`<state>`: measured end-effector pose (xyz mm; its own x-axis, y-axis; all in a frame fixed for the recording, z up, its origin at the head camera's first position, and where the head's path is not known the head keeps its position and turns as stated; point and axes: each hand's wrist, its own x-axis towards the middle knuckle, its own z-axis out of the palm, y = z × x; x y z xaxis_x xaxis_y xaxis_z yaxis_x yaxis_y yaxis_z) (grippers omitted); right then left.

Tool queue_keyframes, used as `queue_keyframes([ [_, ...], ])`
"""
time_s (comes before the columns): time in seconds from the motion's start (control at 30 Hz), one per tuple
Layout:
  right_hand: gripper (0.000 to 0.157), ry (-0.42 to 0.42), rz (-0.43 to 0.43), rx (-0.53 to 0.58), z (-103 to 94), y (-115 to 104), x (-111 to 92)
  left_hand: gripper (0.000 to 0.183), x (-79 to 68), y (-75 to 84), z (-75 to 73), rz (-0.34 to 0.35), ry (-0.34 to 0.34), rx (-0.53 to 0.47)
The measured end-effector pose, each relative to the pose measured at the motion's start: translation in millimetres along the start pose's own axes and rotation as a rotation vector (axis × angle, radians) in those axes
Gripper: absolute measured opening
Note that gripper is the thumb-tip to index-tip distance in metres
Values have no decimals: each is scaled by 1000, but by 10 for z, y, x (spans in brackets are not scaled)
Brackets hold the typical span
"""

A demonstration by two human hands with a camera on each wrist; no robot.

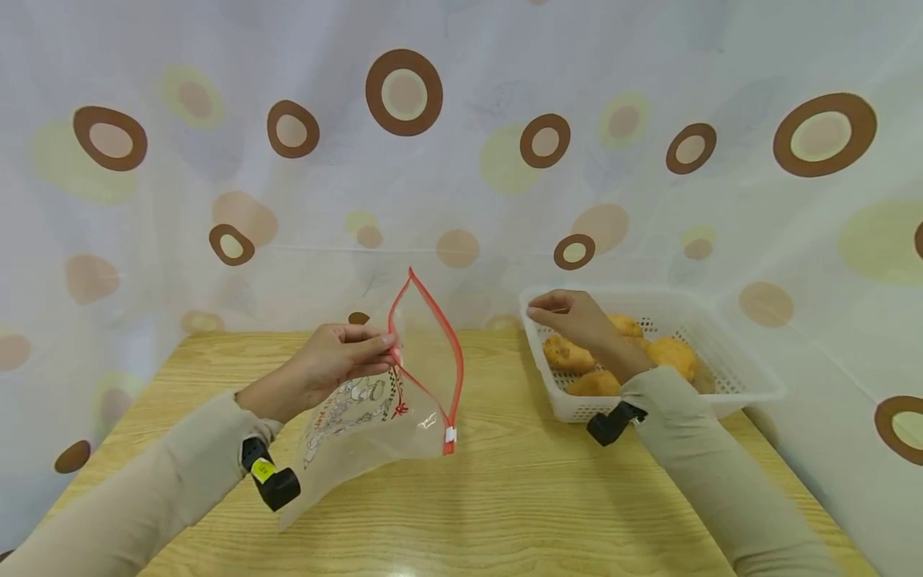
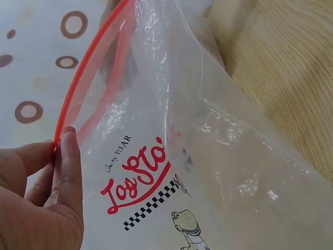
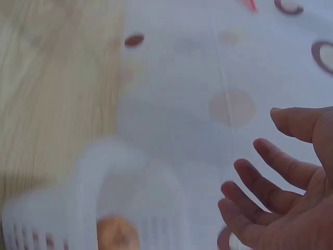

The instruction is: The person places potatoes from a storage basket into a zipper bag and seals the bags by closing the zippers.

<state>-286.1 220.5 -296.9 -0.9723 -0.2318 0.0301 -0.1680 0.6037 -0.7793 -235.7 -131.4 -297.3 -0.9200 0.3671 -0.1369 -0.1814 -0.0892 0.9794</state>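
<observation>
My left hand (image 1: 335, 362) pinches the red-edged rim of a clear zip bag (image 1: 425, 385) between thumb and fingers. The bag hangs over the table with its mouth gaping, a white slider (image 1: 450, 434) at the lower end of the red zip. In the left wrist view, red lettering and a cartoon print (image 2: 138, 177) show on the bag's side. Over the left part of a white plastic basket (image 1: 743, 393) is my right hand (image 1: 577, 316), holding nothing, its fingers loosely bent and spread in the right wrist view. Several potatoes (image 1: 566, 354) lie in the basket, partly hidden by my right arm.
The wooden table (image 1: 519, 497) runs up to a pale curtain (image 1: 461, 160) with brown ring patterns behind it. The basket stands at the table's back right, near the curtain's side. Each wrist carries a small black camera (image 1: 613, 423).
</observation>
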Motion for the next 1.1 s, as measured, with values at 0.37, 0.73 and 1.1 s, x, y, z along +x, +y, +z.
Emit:
queue_keyframes([
  [0.37,66,119,163,-230,-640,800,-222,32,12,-7,-11,10,-6,8],
  [0.73,64,79,163,-553,-834,1164,-335,32,4,-25,-16,0,9,39],
  [1.1,75,63,141,-585,-802,1334,-383,22,-10,-36,-29,-2,19,21],
])
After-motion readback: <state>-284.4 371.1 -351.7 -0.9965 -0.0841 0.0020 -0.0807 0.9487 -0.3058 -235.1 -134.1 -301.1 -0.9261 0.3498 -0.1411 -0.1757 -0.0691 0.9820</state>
